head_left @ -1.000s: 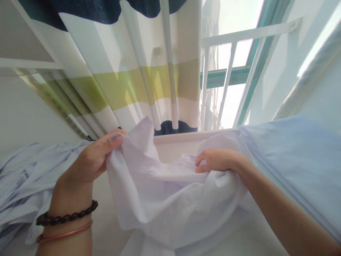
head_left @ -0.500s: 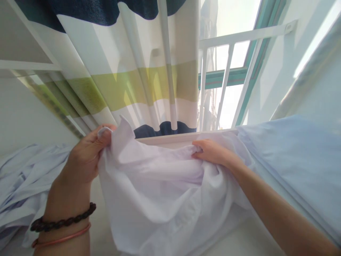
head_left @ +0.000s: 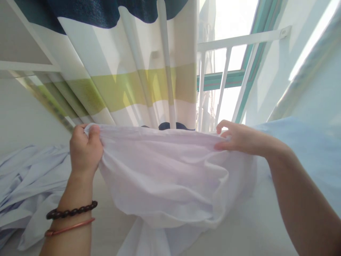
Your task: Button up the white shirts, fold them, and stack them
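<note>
A thin white cloth hangs stretched between my two hands, its top edge pulled nearly straight. My left hand is closed in a fist on the cloth's left corner; two bracelets circle that wrist. My right hand pinches the top edge at the right, thumb and fingers pressed on the fabric. The cloth's lower part sags in folds toward the white surface below.
A striped curtain of navy, white and yellow-green hangs behind. To its right is a window with white bars and a teal frame. Rumpled pale fabric lies at the left; light blue fabric spreads at the right.
Both hands have risen and moved apart, pulling the cloth's top edge taut. The bunched peak near my left hand has flattened out.
</note>
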A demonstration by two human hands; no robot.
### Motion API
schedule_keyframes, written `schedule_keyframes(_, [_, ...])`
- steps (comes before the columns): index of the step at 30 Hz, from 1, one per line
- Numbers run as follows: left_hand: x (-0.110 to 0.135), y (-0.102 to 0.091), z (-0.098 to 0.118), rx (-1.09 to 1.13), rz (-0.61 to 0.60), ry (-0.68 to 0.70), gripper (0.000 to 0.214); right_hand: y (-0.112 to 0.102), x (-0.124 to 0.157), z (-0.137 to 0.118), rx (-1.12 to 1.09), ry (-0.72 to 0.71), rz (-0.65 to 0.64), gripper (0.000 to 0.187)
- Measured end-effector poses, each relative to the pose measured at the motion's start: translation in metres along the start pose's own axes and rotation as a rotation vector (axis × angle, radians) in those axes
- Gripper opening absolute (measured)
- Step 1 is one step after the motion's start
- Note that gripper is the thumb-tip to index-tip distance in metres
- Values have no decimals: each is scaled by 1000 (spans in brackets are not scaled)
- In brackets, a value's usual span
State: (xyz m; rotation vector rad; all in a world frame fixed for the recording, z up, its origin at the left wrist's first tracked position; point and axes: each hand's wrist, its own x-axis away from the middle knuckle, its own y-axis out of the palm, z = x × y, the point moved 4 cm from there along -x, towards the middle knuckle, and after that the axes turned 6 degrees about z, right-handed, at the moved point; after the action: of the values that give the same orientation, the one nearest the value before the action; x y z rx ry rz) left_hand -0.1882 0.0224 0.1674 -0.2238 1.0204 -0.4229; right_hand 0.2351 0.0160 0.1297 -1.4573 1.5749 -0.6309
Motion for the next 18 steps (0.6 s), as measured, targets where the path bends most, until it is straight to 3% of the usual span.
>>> schedule_keyframes(4, [-8, -12, -10, -56, 85, -7, 37, 16, 5, 14, -30, -9, -279, 54])
schedule_keyframes(7, [-10, -12, -18, -70, 21, -66, 35, 23, 6, 12, -23, 22, -403, 56])
schedule_keyframes(10, [-7, -5, -17, -20, -121, -68, 31, 35, 3, -1, 64, 29, -401, 53])
schedule_keyframes(14, [1, 3, -3, -18, -269, -43, 36, 69, -6, -18, 112, -23, -320, 51])
schedule_keyframes(18, [7, 3, 5, -93, -354, 5, 49, 94, -10, -16, 119, -14, -365, 29])
